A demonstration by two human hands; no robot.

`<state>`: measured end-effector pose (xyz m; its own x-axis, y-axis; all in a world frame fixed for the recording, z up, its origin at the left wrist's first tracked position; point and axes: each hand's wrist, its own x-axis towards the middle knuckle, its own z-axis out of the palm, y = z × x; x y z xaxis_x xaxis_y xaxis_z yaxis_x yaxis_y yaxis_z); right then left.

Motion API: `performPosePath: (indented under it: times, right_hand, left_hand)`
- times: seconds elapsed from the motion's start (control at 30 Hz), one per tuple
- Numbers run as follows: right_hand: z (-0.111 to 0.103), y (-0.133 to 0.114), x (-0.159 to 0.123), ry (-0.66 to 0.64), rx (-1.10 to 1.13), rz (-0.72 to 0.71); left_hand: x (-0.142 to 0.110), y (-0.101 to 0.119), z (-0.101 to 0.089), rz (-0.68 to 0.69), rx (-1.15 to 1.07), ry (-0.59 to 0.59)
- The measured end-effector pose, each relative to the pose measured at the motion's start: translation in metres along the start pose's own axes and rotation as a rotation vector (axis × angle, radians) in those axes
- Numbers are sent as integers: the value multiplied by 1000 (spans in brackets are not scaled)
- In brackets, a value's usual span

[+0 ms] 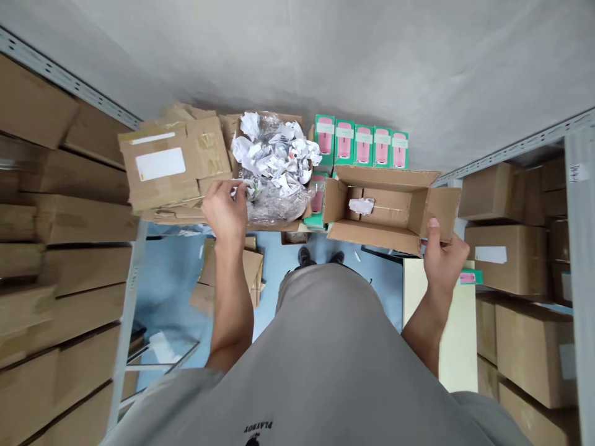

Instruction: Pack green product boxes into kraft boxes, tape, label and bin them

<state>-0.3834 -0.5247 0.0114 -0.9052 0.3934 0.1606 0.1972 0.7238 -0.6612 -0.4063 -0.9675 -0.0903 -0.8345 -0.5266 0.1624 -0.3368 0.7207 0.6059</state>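
Observation:
My right hand [444, 257] grips the end flap of an open cardboard box [395, 240], thumb on the inner side. One crumpled piece of paper [361, 205] lies at the bottom of that box. To the left, my left hand [226, 207] is closed in a pinch on crumpled paper at the edge of a carton [297, 119]. White crumpled paper [279, 155] fills this carton, together with clear plastic wrap [279, 207]. The tips of my left fingers are partly hidden by the hand.
Flattened cardboard [199, 148] is stacked left of the paper carton. Several green-and-pink product boxes [363, 145] stand in a row along the wall. Shelves of brown cartons [88, 272] flank both sides. More flat cardboard [251, 269] lies on the blue floor.

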Motion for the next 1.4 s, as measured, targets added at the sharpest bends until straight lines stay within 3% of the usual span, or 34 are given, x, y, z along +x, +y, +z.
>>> performPosePath:
  times: [0.3,0.47,0.57,0.7,0.77,0.83,0.93,1.07,1.17,1.23,1.4]
  right_hand:
    - [3,3,-10,23,-20,42]
    - [0,3,-20,35,1,79]
    - [-8,6,-34,75,18,167]
    - [-23,16,-66,156,109,316]
    - [-32,22,-84,203,131,379]
    - [-39,29,-99,254,114,423]
    - [-48,39,-113,305,81,460]
    - [-51,49,-112,305,99,456]
    - [-44,50,-102,259,120,415]
    - [-36,47,-93,231,137,379]
    - [-19,31,-73,179,142,277]
  left_hand:
    - [0,20,-20,36,-126,76]
    - [-6,44,-23,155,-135,25]
    - [-22,80,-19,298,-263,-78]
    - [-58,138,-2,520,-427,-341]
    - [-72,156,9,590,-494,-435]
    - [-77,159,18,600,-507,-456]
    - [-63,135,21,533,-384,-314]
    - [-27,62,4,397,-80,-79]
    - [-7,10,-10,267,21,-51]
    - [0,-11,-12,202,26,-62]
    - [9,-27,-3,99,37,-142]
